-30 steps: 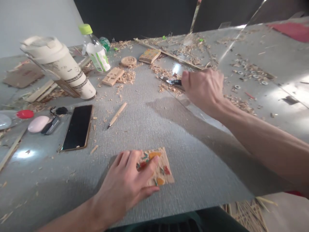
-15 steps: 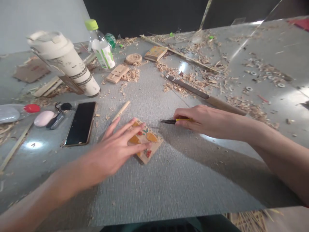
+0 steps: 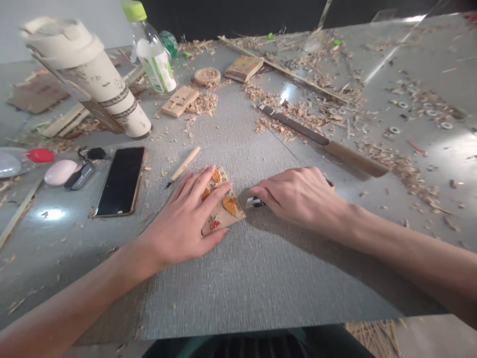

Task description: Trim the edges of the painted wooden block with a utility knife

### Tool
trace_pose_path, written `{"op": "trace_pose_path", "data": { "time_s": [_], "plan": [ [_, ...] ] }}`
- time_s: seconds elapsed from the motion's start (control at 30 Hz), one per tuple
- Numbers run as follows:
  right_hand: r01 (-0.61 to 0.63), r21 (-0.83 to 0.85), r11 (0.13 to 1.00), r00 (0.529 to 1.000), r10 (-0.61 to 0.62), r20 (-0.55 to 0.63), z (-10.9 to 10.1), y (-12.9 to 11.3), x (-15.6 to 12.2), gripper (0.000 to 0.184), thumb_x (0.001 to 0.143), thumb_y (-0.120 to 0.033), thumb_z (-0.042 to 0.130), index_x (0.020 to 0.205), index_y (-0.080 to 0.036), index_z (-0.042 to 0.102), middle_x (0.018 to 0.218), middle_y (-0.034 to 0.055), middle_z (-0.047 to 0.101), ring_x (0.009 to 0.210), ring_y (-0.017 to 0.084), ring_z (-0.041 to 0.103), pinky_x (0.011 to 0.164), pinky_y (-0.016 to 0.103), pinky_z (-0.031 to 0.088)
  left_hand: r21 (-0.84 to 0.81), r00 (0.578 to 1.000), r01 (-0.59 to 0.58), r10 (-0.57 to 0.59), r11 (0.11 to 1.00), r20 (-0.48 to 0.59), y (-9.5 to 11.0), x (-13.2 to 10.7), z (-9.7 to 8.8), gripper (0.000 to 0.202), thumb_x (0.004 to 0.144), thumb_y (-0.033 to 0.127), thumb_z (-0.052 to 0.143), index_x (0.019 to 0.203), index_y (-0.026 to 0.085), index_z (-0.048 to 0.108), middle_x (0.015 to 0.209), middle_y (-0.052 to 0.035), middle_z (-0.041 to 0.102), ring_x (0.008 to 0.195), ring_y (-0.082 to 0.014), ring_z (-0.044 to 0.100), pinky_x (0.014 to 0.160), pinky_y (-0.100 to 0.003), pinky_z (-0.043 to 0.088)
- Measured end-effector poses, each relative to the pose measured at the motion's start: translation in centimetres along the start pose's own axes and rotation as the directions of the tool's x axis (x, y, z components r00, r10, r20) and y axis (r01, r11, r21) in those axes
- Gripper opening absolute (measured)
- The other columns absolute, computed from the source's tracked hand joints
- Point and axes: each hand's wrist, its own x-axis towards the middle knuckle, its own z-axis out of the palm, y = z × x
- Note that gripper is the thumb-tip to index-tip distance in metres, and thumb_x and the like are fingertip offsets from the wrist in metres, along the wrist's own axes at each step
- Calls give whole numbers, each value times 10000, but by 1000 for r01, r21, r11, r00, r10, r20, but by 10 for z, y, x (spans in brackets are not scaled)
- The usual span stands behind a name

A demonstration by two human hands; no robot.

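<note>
A small wooden block (image 3: 235,215) painted with orange shapes and red flowers lies on the grey table under my left hand (image 3: 186,214). The fingers of that hand stretch across its top and left side, while the thumb rests along the near edge, holding it down. Just right of the block, my right hand (image 3: 303,196) is closed around a utility knife (image 3: 256,201). Its blade end points left, close to the block's right corner; the palm hides most of the handle, with a bit of yellow showing behind. A wooden-handled carving tool (image 3: 185,165) lies beyond my left fingers.
A phone (image 3: 121,181) lies at the left, with a cream tumbler (image 3: 115,94) and a plastic bottle (image 3: 154,59) behind. A long saw-like blade with a wooden handle (image 3: 354,159) lies at right. Carved wooden pieces (image 3: 181,101) and wood shavings (image 3: 204,103) are farther back.
My left hand has settled more firmly over the block, which has turned slightly. My right hand has rolled over the knife and brought its tip nearer the block's right corner.
</note>
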Motion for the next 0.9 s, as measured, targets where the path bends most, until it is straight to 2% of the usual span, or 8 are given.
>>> {"op": "trace_pose_path", "data": {
  "time_s": [0.1, 0.2, 0.3, 0.43, 0.6, 0.77, 0.83, 0.9],
  "plan": [
    [39, -31, 999, 997, -42, -73, 6, -6, 3, 664, 1174, -554, 314, 857, -207, 782, 762, 69, 758, 604, 176, 538, 599, 362, 133, 6, 1000, 8, -8, 1000, -6, 4, 1, -3, 750, 996, 396, 709, 1649, 147, 438, 1783, -309, 250, 1661, -510, 269, 1289, -748, 327],
    [110, -61, 992, 979, -118, -166, 12, -8, 4, 652, 1182, -512, 308, 856, -192, 774, 741, 64, 744, 598, 170, 545, 602, 364, 145, 31, 1000, 12, -12, 999, -26, 7, 2, 1, 790, 1010, 523, 713, 1639, 133, 439, 1774, -323, 264, 1673, -508, 253, 1313, -744, 289],
    [156, -85, 984, 967, -170, -192, 17, -8, 5, 636, 1186, -468, 310, 836, -185, 760, 732, 67, 741, 604, 174, 559, 618, 372, 162, 70, 998, -1, 5, 998, -57, 7, 3, 6, 790, 1037, 592, 668, 1621, 105, 454, 1751, -348, 296, 1662, -526, 274, 1315, -748, 278],
    [148, -114, 982, 977, -163, -134, 17, -9, 7, 631, 1184, -471, 323, 815, -185, 747, 753, 76, 756, 622, 181, 578, 627, 381, 149, 114, 994, -48, 59, 992, -89, 4, 3, 9, 758, 1080, 592, 591, 1632, 94, 443, 1737, -371, 307, 1627, -551, 329, 1276, -747, 343],
    [169, -143, 975, 986, -166, 33, 6, -9, 16, 617, 1188, -429, 325, 794, -197, 739, 767, 63, 765, 569, 154, 526, 611, 381, 155, 148, 995, -54, 66, 987, -80, 3, 4, 9, 775, 1091, 640, 522, 1634, 92, 446, 1729, -375, 319, 1589, -565, 372, 1236, -744, 386],
    [355, -160, 921, 931, -333, 149, -4, 1, 20, 615, 1167, -447, 399, 663, -210, 658, 657, 29, 707, 507, 132, 429, 591, 371, 158, 167, 994, -62, 76, 984, -78, 3, 4, 7, 749, 1109, 626, 476, 1621, 80, 460, 1711, -380, 337, 1577, -555, 390, 1228, -730, 404],
    [372, -137, 918, 924, -352, 151, -4, 5, 17, 638, 1170, -450, 380, 644, -204, 644, 657, 35, 709, 517, 134, 437, 593, 364, 170, 159, 993, -56, 71, 986, -89, 2, 4, 7, 738, 1111, 624, 470, 1617, 86, 464, 1710, -374, 341, 1577, -551, 389, 1225, -732, 406],
    [286, -114, 951, 956, -276, 100, -2, 6, 13, 664, 1179, -447, 322, 669, -198, 667, 696, 50, 730, 538, 139, 456, 595, 361, 176, 156, 994, -52, 66, 986, -88, 1, 4, 6, 721, 1113, 605, 479, 1616, 89, 464, 1708, -368, 346, 1578, -549, 389, 1228, -730, 405]
  ]
}}
